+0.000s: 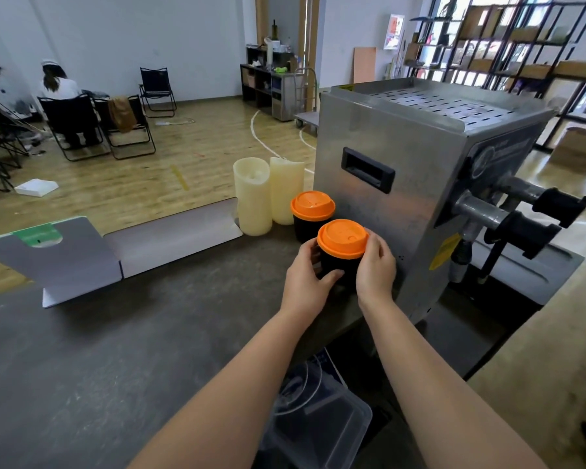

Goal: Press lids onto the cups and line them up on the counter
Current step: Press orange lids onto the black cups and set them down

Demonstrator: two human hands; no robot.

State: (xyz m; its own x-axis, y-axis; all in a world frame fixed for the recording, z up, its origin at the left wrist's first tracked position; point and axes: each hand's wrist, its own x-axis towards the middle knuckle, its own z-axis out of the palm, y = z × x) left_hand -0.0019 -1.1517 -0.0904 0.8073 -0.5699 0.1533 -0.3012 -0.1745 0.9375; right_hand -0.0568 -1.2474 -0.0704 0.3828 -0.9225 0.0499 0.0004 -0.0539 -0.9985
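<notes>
near cup (335, 265): black, orange lid (343, 237) on, on the desk (115, 350) in front of the second lidded cup (303, 226).
left hand (307, 277): curled round its wall.
right hand (376, 265): fingers pinching the lid rim.
handling: probably light and crushable; hold low, press at the rim.

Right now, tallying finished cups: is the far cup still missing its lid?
No, the far cup already wears an orange lid.

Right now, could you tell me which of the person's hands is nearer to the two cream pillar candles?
Left. The left hand grips the near cup on the side facing the candles; the right hand holds the cup's far side, by the steel machine.
</notes>
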